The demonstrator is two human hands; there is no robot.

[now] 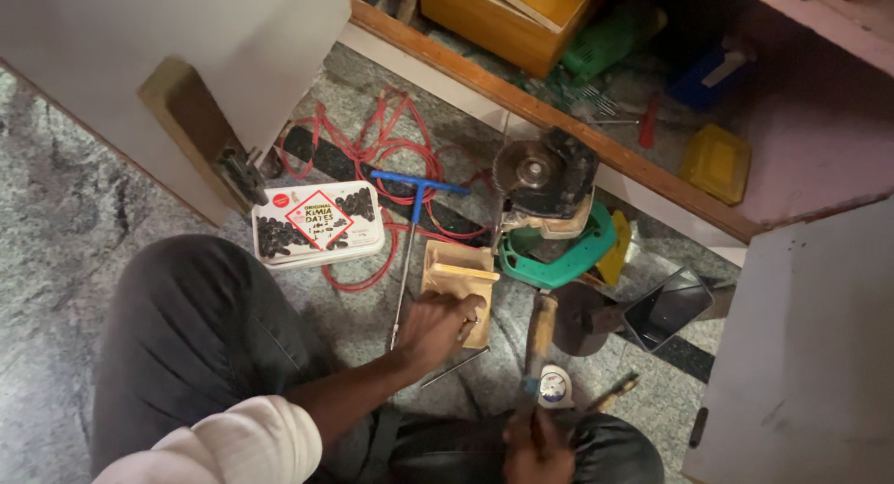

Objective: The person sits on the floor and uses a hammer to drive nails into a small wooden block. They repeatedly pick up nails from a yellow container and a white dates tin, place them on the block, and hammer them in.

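My left hand (436,327) reaches forward from a white sleeve, its fingers curled over the near edge of a small open wooden box (456,272) on the stone floor. Low in the view, between my knees, my right hand (535,449) grips the end of a wooden-handled tool (541,327) that points away from me. The tool's dark head (582,318) lies just right of the wooden box. A thin metal rod (454,367) rests on the floor below my left hand.
A white food box (317,225), a blue T-handle wrench (411,188) and red cable (372,149) lie to the left. A green power saw (549,190), a dark tray (667,307) and a small tape measure (555,388) lie to the right. An open cabinet (559,121) holds tools.
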